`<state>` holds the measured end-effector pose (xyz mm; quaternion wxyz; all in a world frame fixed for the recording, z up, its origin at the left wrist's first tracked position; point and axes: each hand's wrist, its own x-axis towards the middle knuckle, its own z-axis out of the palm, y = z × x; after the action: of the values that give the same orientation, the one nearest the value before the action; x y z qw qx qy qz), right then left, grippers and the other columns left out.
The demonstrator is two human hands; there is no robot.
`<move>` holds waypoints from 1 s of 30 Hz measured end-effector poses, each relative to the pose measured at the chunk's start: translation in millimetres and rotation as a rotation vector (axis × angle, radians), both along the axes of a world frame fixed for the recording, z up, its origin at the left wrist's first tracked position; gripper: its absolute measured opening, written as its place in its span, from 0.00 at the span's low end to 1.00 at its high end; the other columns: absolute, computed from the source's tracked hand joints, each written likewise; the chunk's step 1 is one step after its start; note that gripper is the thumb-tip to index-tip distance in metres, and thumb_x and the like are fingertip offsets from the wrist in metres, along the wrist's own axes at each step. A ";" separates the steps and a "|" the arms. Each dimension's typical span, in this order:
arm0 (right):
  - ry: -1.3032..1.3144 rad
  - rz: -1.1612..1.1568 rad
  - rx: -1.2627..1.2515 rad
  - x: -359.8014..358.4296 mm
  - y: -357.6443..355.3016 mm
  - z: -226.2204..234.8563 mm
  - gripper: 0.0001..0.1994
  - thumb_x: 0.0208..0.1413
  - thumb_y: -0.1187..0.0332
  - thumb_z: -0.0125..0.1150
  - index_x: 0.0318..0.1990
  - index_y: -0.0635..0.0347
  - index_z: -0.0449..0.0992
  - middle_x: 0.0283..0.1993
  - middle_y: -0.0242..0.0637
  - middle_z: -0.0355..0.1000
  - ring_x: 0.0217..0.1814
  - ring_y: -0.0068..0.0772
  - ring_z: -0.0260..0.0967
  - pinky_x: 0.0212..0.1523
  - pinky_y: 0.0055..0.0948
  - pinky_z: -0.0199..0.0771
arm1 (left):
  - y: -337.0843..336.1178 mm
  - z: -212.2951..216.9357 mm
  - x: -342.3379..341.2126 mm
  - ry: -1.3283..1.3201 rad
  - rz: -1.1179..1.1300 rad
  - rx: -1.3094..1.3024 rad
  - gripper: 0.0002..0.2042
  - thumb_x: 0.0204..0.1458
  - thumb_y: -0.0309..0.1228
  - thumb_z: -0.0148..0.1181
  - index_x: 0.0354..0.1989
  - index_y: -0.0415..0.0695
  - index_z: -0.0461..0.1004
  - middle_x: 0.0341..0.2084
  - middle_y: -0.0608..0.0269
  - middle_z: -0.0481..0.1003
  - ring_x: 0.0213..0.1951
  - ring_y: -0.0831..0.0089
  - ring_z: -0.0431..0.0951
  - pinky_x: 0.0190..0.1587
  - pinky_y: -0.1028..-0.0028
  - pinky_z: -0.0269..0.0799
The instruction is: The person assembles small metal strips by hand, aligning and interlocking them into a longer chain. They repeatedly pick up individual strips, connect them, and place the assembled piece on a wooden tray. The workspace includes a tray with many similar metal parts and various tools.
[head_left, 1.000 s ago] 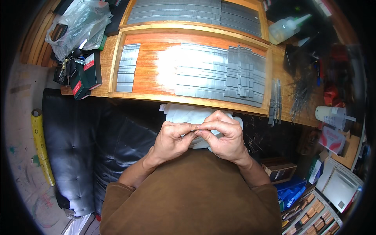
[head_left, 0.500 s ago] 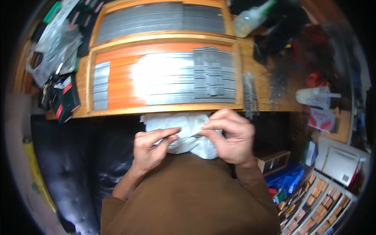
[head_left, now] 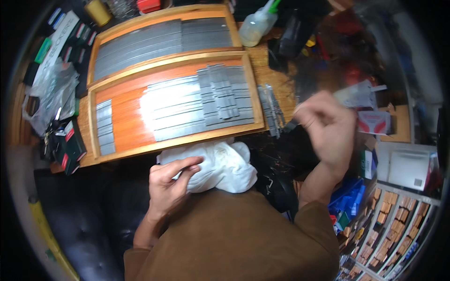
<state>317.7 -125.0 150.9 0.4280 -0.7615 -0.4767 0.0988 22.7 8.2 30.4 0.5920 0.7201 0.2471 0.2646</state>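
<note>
The right hand [head_left: 330,129] is raised off the table's near edge, its fingers curled toward the thumb and blurred. A small dark-grey piece [head_left: 290,125] shows right at its fingertips — whether it is pinched there or only lies behind them, I cannot tell. Just left of those fingertips, a bundle of loose grey strips [head_left: 272,112] lies on the wooden table [head_left: 267,70].

The left hand [head_left: 168,185] is well apart from the right, thumb and forefinger stretched out with the tips close together; I cannot tell whether anything thin sits between them. A crumpled white cloth [head_left: 225,168] is bunched behind and to the right of these tips. Beyond them stands a wood-framed tray [head_left: 187,141] with an orange bottom, rows of flat grey strips [head_left: 178,110] laid inside — neither hand touches it.
</note>
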 end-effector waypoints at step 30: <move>0.597 0.368 0.086 -136.3 23.8 -134.5 0.07 0.60 0.72 0.74 0.42 0.66 0.84 0.29 0.29 0.71 0.28 0.21 0.69 0.28 0.23 0.70 | 5.6 -4.5 -11.4 0.135 -0.295 -0.681 0.07 0.62 0.23 0.68 0.43 0.32 0.85 0.33 0.61 0.87 0.35 0.82 0.82 0.36 0.75 0.77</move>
<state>181.4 -101.2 16.4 0.5552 -0.5815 -0.4635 0.3725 11.3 13.8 25.8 0.8115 0.5258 0.2532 0.0310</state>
